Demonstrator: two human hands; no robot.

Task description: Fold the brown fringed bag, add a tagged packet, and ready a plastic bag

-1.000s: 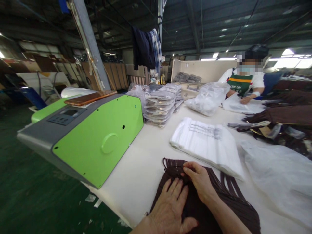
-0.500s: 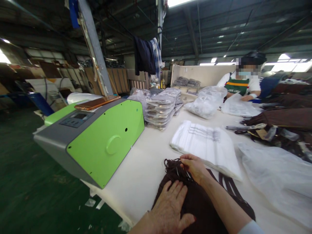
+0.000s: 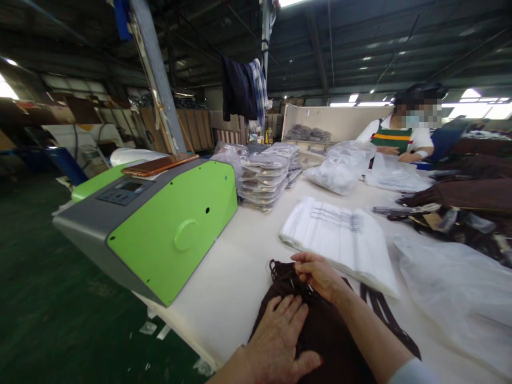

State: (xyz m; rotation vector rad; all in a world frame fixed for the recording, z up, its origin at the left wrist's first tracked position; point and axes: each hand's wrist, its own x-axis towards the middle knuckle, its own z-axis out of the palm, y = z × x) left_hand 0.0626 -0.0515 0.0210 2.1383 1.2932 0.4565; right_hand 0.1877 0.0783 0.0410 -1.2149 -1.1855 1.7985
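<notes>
- At the near edge of the white table [image 3: 224,277], we have a dark brown cloth piece [image 3: 334,341] lying flat below both our hands, its near end running out of view.
- Our left hand [image 3: 280,333] rests palm down on the cloth, its four fingers straight and nearly together, the thumb out to the side.
- Our right hand [image 3: 318,274] is just beyond the left, thumb and forefinger pinched on thin brown cords [image 3: 280,270] at the cloth's far end; we cannot tell how many it grips.
- More cords loop out past our right forearm, over the tabletop.
- Just beyond our right hand we see a flat stack of white bags [image 3: 336,229] with dark printed lines; to its right, clear plastic [image 3: 460,298] lies crumpled.
- To our left a green and grey machine [image 3: 180,234] carries a flat orange-brown object [image 3: 160,165] on top.
- Behind the machine's far end we see stacked grey packets [image 3: 264,178] in plastic.
- Across the table a co-worker [image 3: 394,140] in a green striped apron handles a clear bag [image 3: 396,173], near a dark brown pile [image 3: 472,194].
</notes>
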